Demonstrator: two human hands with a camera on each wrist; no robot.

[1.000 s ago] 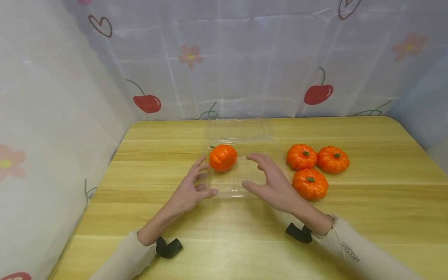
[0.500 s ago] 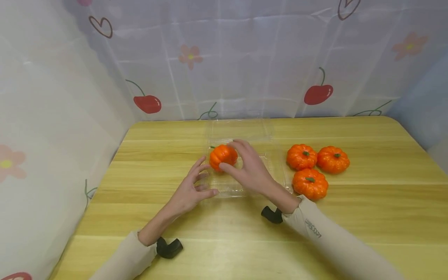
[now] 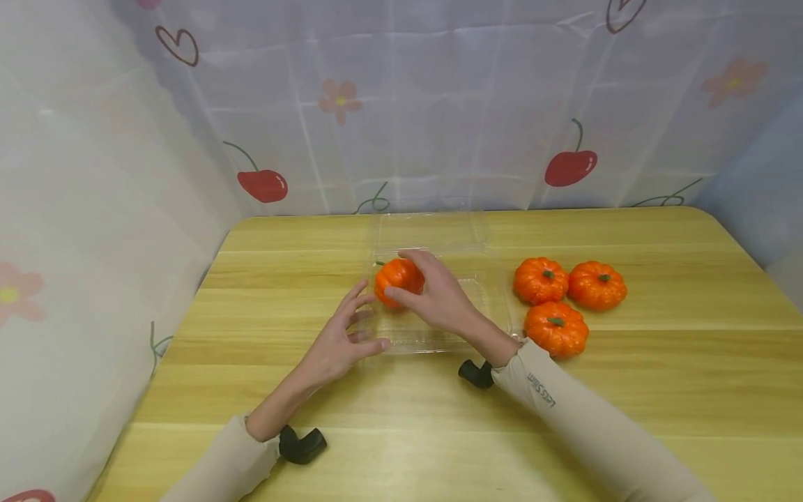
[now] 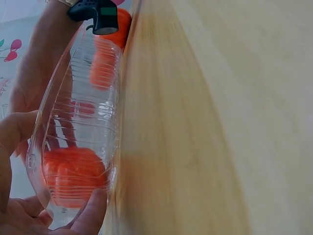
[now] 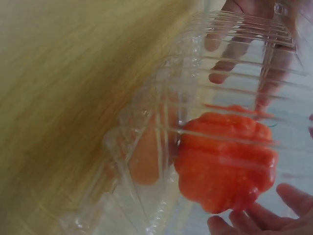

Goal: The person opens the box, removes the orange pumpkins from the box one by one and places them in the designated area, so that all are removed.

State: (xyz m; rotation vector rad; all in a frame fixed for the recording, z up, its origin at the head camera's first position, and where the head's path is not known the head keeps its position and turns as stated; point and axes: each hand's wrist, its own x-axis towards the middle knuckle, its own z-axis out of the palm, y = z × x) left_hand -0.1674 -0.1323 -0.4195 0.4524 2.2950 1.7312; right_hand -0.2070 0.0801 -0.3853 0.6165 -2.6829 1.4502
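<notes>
A clear plastic clamshell box (image 3: 426, 345) lies on the table, its lid (image 3: 433, 230) folded back toward the wall. Inside at its left end sits a small orange pumpkin (image 3: 398, 273), its green stem turned to the left. My right hand (image 3: 442, 296) reaches over the box and holds this pumpkin, thumb on the near side and fingers on the far side. In the right wrist view the pumpkin (image 5: 225, 156) shows through the ribbed plastic. My left hand (image 3: 335, 341) grips the box's left end; in the left wrist view its fingertip (image 4: 93, 210) presses the plastic wall.
Three more orange pumpkins (image 3: 557, 330) with green stems stand close together just right of the box. The wooden table (image 3: 401, 446) meets a patterned curtain (image 3: 439, 111) at the back and left. Dark wrist cameras (image 3: 302, 445) stick out at both cuffs.
My right hand has moved left from the box's right part onto the pumpkin inside, fingers now around it. The left hand and the box have stayed put.
</notes>
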